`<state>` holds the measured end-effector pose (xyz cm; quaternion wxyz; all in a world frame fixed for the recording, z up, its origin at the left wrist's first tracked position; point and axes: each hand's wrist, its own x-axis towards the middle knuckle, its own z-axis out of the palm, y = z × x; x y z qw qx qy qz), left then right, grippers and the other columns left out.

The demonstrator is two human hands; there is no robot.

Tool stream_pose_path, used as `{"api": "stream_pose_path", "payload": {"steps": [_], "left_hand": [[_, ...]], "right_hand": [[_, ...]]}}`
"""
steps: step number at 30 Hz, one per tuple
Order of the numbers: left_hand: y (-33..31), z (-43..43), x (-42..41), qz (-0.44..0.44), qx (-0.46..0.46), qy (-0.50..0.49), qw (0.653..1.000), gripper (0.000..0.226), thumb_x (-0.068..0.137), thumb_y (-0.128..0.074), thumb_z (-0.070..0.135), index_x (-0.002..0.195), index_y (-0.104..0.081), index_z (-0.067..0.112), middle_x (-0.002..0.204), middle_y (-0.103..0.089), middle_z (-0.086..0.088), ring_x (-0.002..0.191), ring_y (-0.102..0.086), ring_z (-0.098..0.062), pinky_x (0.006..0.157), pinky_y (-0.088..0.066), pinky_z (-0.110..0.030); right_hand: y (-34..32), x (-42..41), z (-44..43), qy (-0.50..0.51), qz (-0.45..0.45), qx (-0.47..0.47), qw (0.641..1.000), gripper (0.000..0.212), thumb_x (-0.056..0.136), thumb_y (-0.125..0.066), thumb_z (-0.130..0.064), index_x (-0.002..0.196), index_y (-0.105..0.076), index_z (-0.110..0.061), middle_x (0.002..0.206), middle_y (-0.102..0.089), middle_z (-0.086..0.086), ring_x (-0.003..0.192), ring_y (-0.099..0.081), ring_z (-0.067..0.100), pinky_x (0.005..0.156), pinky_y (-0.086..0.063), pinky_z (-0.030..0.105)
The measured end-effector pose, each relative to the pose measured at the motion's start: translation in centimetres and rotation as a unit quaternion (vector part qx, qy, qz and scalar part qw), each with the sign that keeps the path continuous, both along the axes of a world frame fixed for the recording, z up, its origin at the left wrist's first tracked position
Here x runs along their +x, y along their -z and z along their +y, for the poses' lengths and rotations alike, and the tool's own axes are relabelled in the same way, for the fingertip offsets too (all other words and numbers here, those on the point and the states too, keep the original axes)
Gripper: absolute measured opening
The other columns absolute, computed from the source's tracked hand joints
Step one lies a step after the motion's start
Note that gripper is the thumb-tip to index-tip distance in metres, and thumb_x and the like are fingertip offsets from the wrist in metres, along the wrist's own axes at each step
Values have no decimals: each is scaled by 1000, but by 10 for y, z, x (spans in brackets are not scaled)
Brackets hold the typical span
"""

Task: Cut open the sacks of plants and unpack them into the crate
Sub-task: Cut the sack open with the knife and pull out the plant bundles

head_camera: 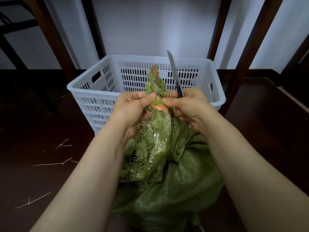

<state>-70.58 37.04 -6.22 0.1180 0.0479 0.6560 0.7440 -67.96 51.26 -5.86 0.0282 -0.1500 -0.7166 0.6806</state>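
**Desk:** What lies at the far left?

**Photographer:** Pale twigs [53, 164] are scattered on the dark floor [33, 114]. Right of them, on the far side, a white slotted crate [93, 93] stands open-topped.

**Desk:** And the hands?

**Photographer:** The left hand [132, 109] pinches the gathered neck [156, 81] of a green woven sack [167, 190] between thumb and curled fingers. The sack sits on the near floor between the two forearms. Its long axis runs from near to far, and the neck rises upright in front of the crate. An orange tie [158, 107] shows just below the thumbs. Clear plastic and plant stems [147, 148] bulge from the torn side.

**Desk:** The right hand?

**Photographer:** The right hand [189, 109] presses its thumb to the same neck while its fingers curl round the handle of a knife [174, 72]. The blade stands nearly upright, with its tip pointing up and tilted slightly left, just beside the sack's top.

**Desk:** Beyond that?

**Photographer:** A dark wooden post [242, 67] slants up at the right, against a pale wall [150, 22].
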Motion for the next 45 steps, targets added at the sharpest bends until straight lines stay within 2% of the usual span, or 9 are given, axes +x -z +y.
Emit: {"api": "stream_pose_path", "payload": {"steps": [5, 11, 15, 18, 22, 26, 36, 40, 45], "left_hand": [[4, -2, -5, -89, 47, -5, 995, 6, 87, -60, 6, 82, -62, 3, 61, -65, -2, 53, -57, -10, 46, -47, -18], [6, -6, -5, -117, 13, 30, 993, 18, 93, -50, 7, 76, -56, 8, 43, -52, 4, 33, -42, -5, 42, -42, -19], [4, -8, -4, -80, -40, 1, 996, 6, 87, -60, 11, 84, -61, 6, 53, -57, 1, 44, -49, -12, 42, -40, -19], [2, -9, -7, 27, -144, -38, 988, 18, 80, -70, 9, 96, -62, 12, 72, -60, 1, 58, -54, -11, 47, -44, -19], [-2, -2, -4, 259, -187, -85, 944, 40, 67, -83, 13, 90, -56, 30, 93, -59, 10, 86, -59, -12, 77, -52, -26], [0, 0, -3, 346, -267, -93, 895, 25, 70, -82, 23, 88, -66, 28, 82, -62, 17, 78, -63, -8, 79, -54, -28], [23, -6, -10, 324, -322, -124, 881, 21, 80, -74, 15, 101, -74, 12, 83, -68, 3, 80, -62, -14, 81, -50, -25], [35, -14, -11, 213, -220, -91, 948, 19, 76, -74, 8, 95, -73, 4, 74, -69, 4, 65, -63, -5, 68, -51, -19], [29, -17, -10, 84, -42, -75, 993, 9, 78, -69, -1, 86, -71, 3, 58, -67, 5, 54, -54, -13, 50, -49, -17]], "right_hand": [[0, -3, 9, 7, 46, 87, 995, 20, 79, -72, 0, 78, -60, -17, 66, -56, -3, 35, -47, -6, 37, -34, 9], [3, -5, 19, 15, 65, 214, 975, 27, 76, -77, -6, 70, -62, -27, 76, -65, -4, 82, -66, 20, 87, -54, 37], [-1, -1, 19, 22, 54, 217, 974, 24, 80, -72, -5, 72, -62, -26, 69, -61, -5, 60, -58, 10, 59, -50, 25], [-5, 6, 19, 2, 19, 52, 998, 20, 82, -62, 4, 85, -65, -17, 48, -51, -6, 31, -33, 4, 33, -25, 17], [-8, 7, 15, -30, 6, 4, 1000, 22, 82, -55, 4, 87, -62, -16, 35, -41, -10, 27, -24, 5, 35, -15, 12], [-6, 4, 11, -44, 2, 3, 999, 23, 81, -65, -5, 66, -49, -13, 35, -37, -10, 28, -25, 5, 34, -16, 13], [9, 6, 0, -27, 41, 37, 998, 15, 79, -72, -6, 69, -62, -9, 37, -43, -7, 28, -31, 2, 32, -24, 14], [9, 11, 4, -61, 28, 37, 997, 10, 78, -71, -1, 72, -65, -6, 34, -43, -9, 28, -29, 3, 32, -22, 13], [14, 7, 12, -66, 27, -138, 988, 13, 81, -61, 3, 71, -57, -5, 39, -44, -5, 27, -25, 3, 30, -17, 12]]}}
